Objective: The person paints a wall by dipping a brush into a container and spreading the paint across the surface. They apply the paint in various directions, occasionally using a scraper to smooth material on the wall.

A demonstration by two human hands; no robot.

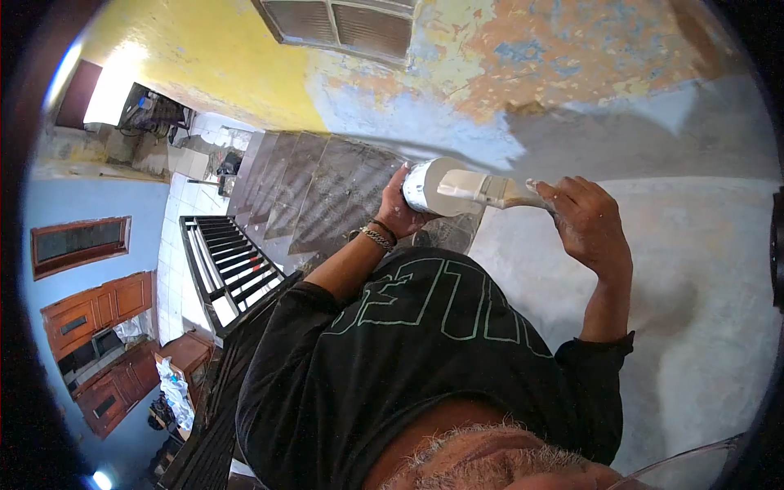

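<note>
My left hand [398,204] is wrapped around a white paint tub [415,187], held in front of my chest. Pale paint shows at the tub's top. A wide paintbrush [494,193] lies across the tub's opening, its bristles coated in the same whitish paint. Its handle is pinched in my right hand [584,214], to the right of the tub. Specks of paint dot the fingers of that hand. Bracelets circle my left wrist.
Steps [302,192] descend below the tub. A black metal railing [233,269] runs along my left. Ahead rises a wall with yellow paint [220,49] and a peeling patch [555,53], with a window [347,28] in it. A grey-white wall [678,261] stands at right.
</note>
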